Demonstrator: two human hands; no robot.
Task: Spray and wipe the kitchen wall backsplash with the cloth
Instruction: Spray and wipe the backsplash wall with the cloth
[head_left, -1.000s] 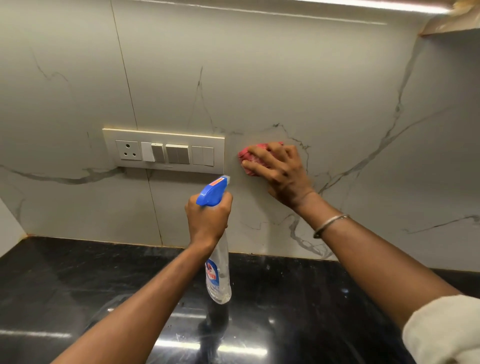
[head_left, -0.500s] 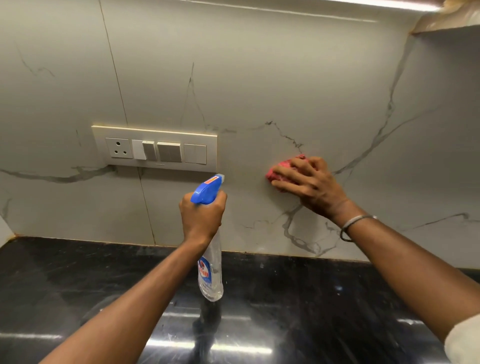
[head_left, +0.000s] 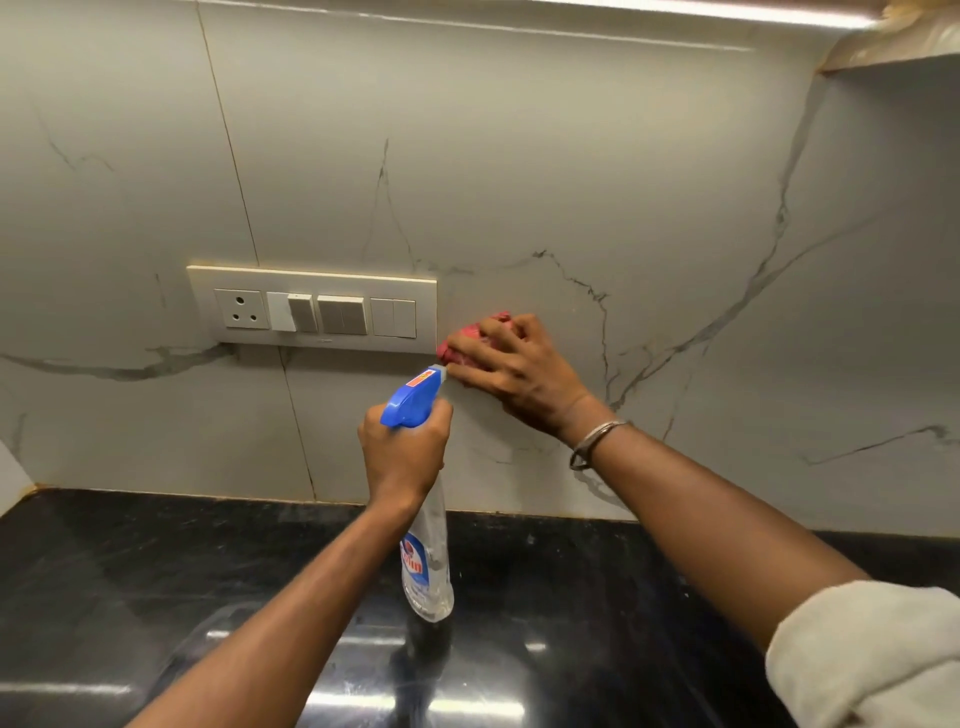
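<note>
The backsplash (head_left: 545, 156) is pale marble-look tile with dark veins. My right hand (head_left: 519, 371) presses a bunched red cloth (head_left: 467, 340) flat against it, just right of the switch plate; most of the cloth is hidden under my fingers. My left hand (head_left: 405, 454) grips the neck of a clear spray bottle (head_left: 427, 566) with a blue trigger head (head_left: 410, 400). The nozzle points at the wall and nearly touches my right fingers. The bottle hangs above the counter.
A cream switch plate (head_left: 311, 309) with a socket and several switches is mounted on the wall left of the cloth. A glossy black stone counter (head_left: 156, 597) runs below. A shelf edge (head_left: 893, 47) and a light strip sit at the top right.
My right hand slid the cloth to the right and slightly down, then back left and up until it sits beside the switch plate. The left hand kept the bottle almost still.
</note>
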